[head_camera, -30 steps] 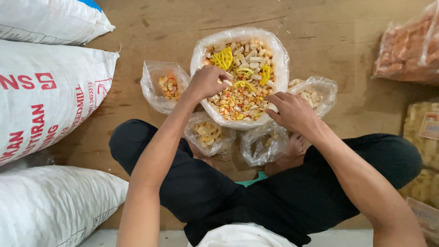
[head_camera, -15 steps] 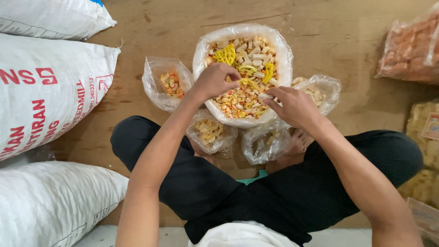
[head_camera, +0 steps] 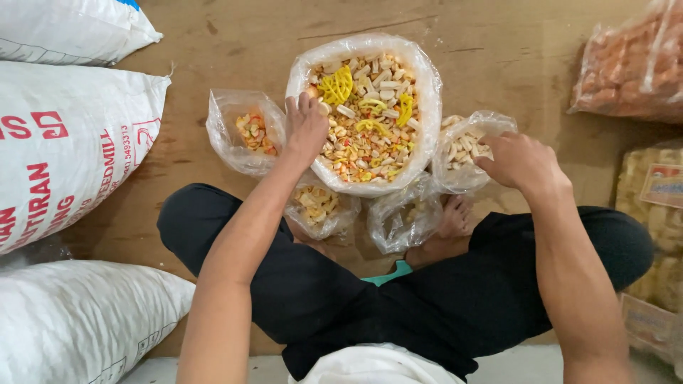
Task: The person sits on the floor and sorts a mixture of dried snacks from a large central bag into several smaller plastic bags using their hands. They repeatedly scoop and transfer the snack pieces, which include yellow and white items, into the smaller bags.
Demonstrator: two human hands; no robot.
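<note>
Left hand (head_camera: 306,128) dipped into big bag of mixed crackers (head_camera: 366,114) on floor, fingers curled (contents unseen); right hand (head_camera: 519,160) loosely pinching small bag (head_camera: 466,149), rim held open.

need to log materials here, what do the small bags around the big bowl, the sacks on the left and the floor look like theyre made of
Small bags: thin clear plastic film, glossy and crinkled; the pale and orange snack pieces show through.
Sacks: probably woven plastic, matte white with red print, taut and lightly creased.
Floor: looks like bare plywood or board, dull brown, with scuffs and a thin line across it.
The left hand reaches into the lined bowl.
</note>
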